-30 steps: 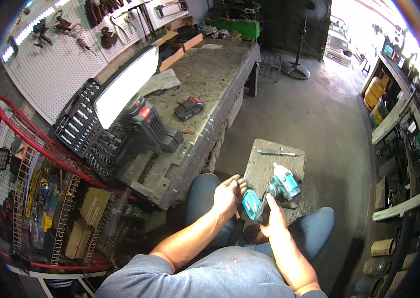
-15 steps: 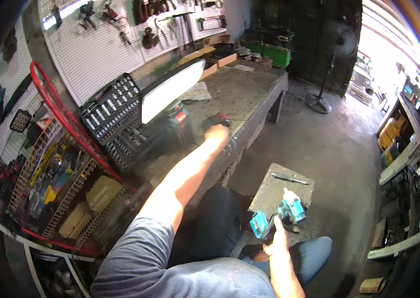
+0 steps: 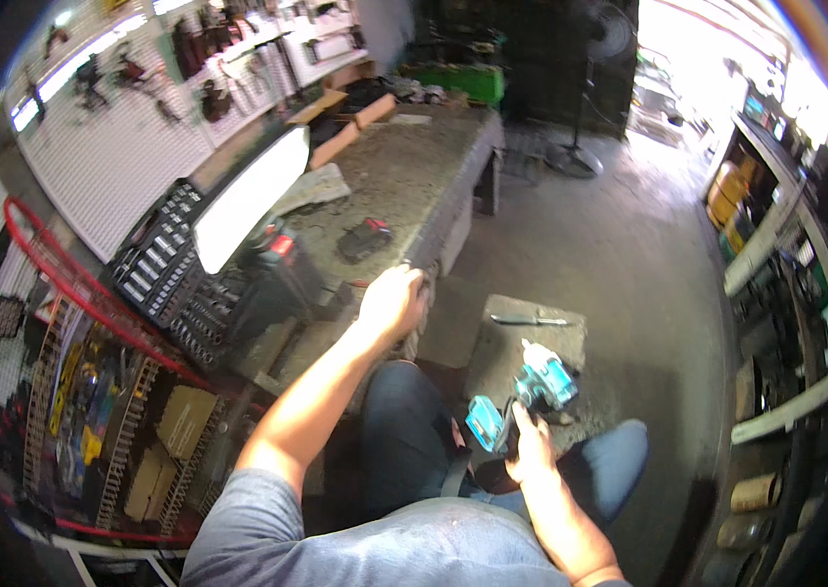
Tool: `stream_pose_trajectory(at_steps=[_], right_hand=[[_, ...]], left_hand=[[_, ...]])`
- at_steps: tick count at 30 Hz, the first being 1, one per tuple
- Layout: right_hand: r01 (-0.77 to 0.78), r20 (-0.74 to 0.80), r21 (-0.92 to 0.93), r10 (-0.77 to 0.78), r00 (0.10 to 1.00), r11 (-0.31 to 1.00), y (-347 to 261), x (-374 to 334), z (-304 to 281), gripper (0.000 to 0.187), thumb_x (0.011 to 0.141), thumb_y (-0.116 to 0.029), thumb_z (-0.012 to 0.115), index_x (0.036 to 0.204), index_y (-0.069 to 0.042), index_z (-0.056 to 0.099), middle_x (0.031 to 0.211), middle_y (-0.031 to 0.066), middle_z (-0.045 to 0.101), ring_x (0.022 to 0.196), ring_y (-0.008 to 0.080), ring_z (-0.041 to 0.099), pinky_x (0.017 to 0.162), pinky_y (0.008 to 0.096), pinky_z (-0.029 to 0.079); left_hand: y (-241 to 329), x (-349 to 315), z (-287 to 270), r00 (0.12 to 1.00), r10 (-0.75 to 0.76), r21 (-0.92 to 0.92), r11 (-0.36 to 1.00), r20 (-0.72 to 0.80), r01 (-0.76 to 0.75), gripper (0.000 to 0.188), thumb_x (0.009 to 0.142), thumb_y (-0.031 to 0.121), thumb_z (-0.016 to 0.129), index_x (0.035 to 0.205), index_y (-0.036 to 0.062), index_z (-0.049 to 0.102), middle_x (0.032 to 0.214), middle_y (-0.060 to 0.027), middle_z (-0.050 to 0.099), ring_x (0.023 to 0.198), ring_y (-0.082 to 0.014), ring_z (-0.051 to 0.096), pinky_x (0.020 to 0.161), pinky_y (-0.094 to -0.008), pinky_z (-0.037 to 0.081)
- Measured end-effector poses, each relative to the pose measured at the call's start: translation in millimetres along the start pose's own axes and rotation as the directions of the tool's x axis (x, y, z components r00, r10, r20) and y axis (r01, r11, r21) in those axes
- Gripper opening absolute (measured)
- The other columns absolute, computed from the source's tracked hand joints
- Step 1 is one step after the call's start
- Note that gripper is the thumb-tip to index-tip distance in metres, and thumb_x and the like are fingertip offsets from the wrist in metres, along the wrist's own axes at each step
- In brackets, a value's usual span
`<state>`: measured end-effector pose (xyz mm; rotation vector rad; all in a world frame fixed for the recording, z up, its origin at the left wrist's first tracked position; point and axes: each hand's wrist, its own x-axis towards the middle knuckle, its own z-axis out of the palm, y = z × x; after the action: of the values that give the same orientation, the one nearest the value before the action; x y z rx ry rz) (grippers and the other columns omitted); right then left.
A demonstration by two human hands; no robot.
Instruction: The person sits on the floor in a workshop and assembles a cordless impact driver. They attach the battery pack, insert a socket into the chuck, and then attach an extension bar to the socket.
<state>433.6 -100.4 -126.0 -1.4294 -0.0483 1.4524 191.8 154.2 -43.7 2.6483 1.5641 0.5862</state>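
My right hand is closed around the grip of a teal cordless power tool. The tool's teal battery base points to the left, and its light-coloured nose lies over a worn wooden board. A screwdriver-like tool with a dark handle rests on the far part of that board. My left hand is at the near edge of the workbench, its fingers curled; what they hold, if anything, is hidden. Just beyond it, a black and red battery pack lies on the bench top.
The workbench carries a bright lamp panel, an open socket set and a black and red device. A red hoop-like frame stands at left. A fan and a shelf rack stand beyond the floor.
My left hand has come back from the battery pack toward me, leaving the pack on the bench. The view has shifted; my right hand keeps its hold on the teal tool.
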Motion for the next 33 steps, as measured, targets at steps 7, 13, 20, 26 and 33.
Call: stream_pose_trajectory(at_steps=[7, 13, 20, 26, 33], right_hand=[[-0.004, 0.29, 0.301, -0.087, 0.953, 0.954, -4, 13, -11, 0.032, 0.107, -0.033, 0.077, 0.128, -0.01, 0.068, 0.113, 0.0062, 0.075, 0.096, 0.0192, 0.075, 0.08, 0.041, 0.063], [-0.034, 0.284, 0.211, -0.027, 0.959, 0.977, -16, -2, 3, 0.039, 0.108, -0.032, 0.077, 0.133, -0.003, 0.067, 0.117, 0.0084, 0.075, 0.103, 0.0213, 0.073, 0.085, 0.0388, 0.06], [0.39, 0.321, -0.247, -0.305, 0.897, 0.887, -24, -8, -14, 0.045, 0.109, -0.033, 0.073, 0.136, 0.003, 0.071, 0.117, 0.0111, 0.075, 0.103, 0.0181, 0.068, 0.089, 0.0384, 0.056], [0.287, 0.245, -0.444, -0.194, 0.95, 0.849, 0, -10, -69, 0.038, 0.109, -0.024, 0.07, 0.134, 0.005, 0.073, 0.12, 0.0147, 0.079, 0.106, 0.0192, 0.073, 0.1, 0.0341, 0.055], [0.168, 0.104, -0.313, -0.142, 0.984, 0.935, 9, -37, -92, 0.031, 0.108, -0.029, 0.071, 0.116, 0.0, 0.077, 0.084, 0.0046, 0.071, 0.062, 0.0108, 0.058, 0.053, 0.0324, 0.045]], left_hand=[[145, -168, 46, 0.919, -0.007, -0.914, -0.101, 0.395, 0.392, 0.123, 0.08, 0.034, 0.101, 0.173, 0.0041, 0.027, 0.158, -0.0157, 0.052, 0.14, -0.0271, 0.054, 0.112, -0.0412, 0.052], [158, -149, 55, 0.827, -0.275, -0.862, -0.013, 0.491, 0.507, 0.071, 0.085, 0.016, 0.096, 0.143, 0.0029, 0.058, 0.119, -0.0089, 0.067, 0.108, -0.019, 0.067, 0.093, -0.0334, 0.058], [143, -95, 22, 0.87, -0.186, -0.83, 0.264, 0.456, 0.492, 0.081, 0.08, 0.04, 0.096, 0.14, -0.0048, 0.063, 0.115, -0.0106, 0.073, 0.104, -0.0166, 0.069, 0.092, -0.032, 0.058], [163, -62, -54, 0.949, 0.276, -0.607, 0.784, 0.152, -0.131, 0.09, 0.064, 0.031, 0.1, 0.143, 0.0028, 0.064, 0.125, -0.018, 0.069, 0.117, -0.032, 0.069, 0.103, -0.0428, 0.056], [122, -60, -16, 0.515, 0.856, -0.209, 0.512, 0.046, -0.833, 0.07, 0.075, 0.02, 0.087, 0.143, 0.0151, 0.068, 0.132, -0.0196, 0.063, 0.111, -0.0399, 0.068, 0.09, -0.049, 0.06]])
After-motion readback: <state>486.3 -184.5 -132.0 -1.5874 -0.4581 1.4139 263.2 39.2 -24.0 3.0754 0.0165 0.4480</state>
